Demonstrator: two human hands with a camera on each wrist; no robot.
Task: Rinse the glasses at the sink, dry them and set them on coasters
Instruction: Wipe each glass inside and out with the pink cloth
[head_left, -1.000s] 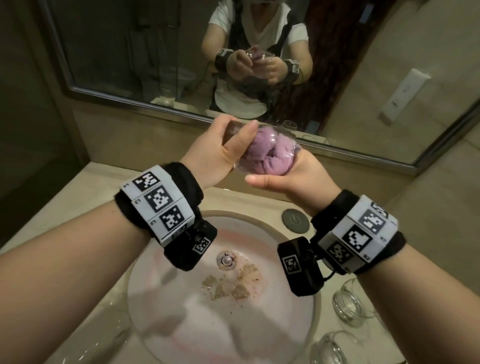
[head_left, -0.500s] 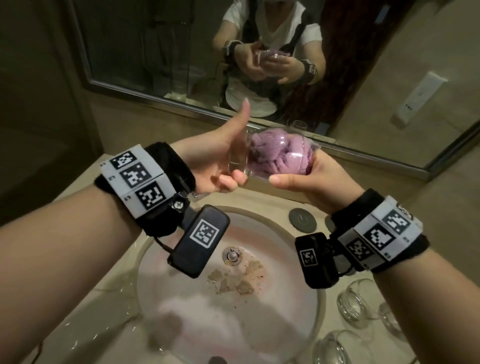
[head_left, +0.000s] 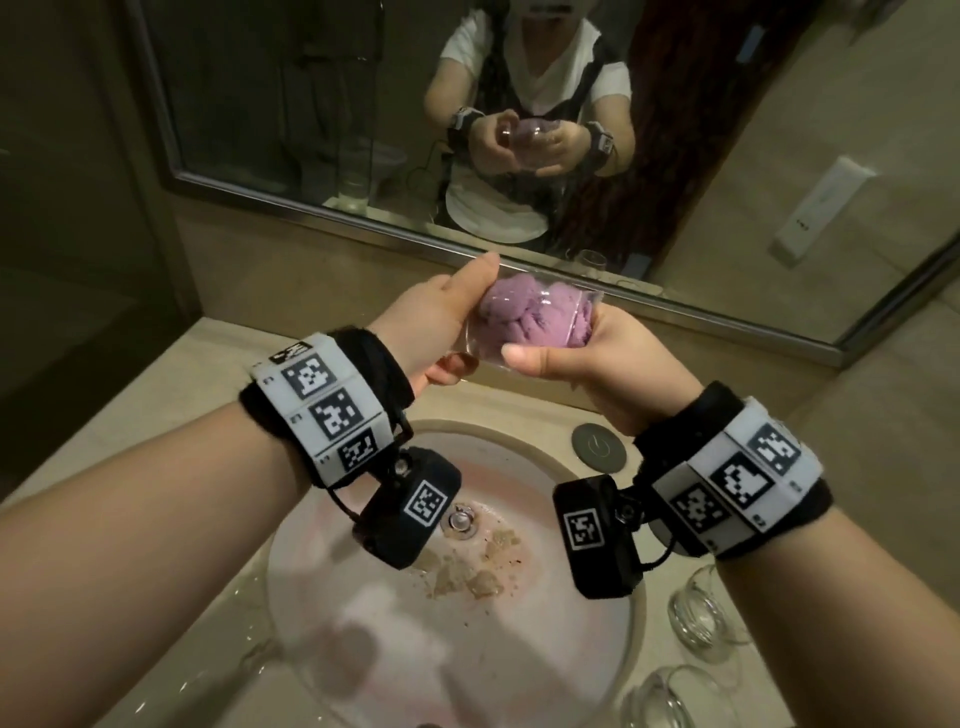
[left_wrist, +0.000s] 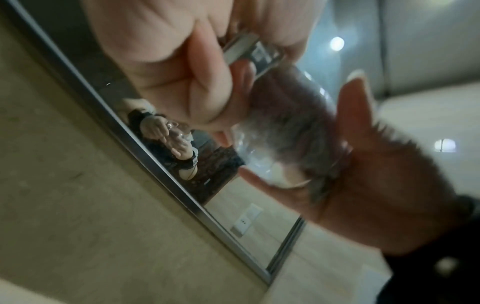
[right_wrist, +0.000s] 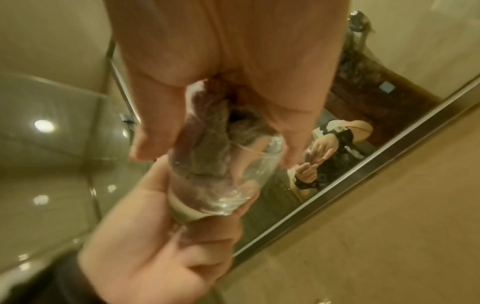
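- My left hand (head_left: 436, 322) has thumb and fingers curled round the base end of a clear glass (head_left: 524, 322), which lies on its side in the air above the sink (head_left: 519, 675).
- My right hand (head_left: 613, 364) is wrapped round the open end, its thumb across the side, fingers pressing a purple cloth (head_left: 535, 317) stuffed inside.
- Right of the basin I see two more glasses (head_left: 701, 618), apparently on their sides on the counter (head_left: 130, 441).
- Brown crumbs (head_left: 467, 571) lie near the drain (head_left: 460, 519); the mirror (head_left: 311, 104) stands behind.
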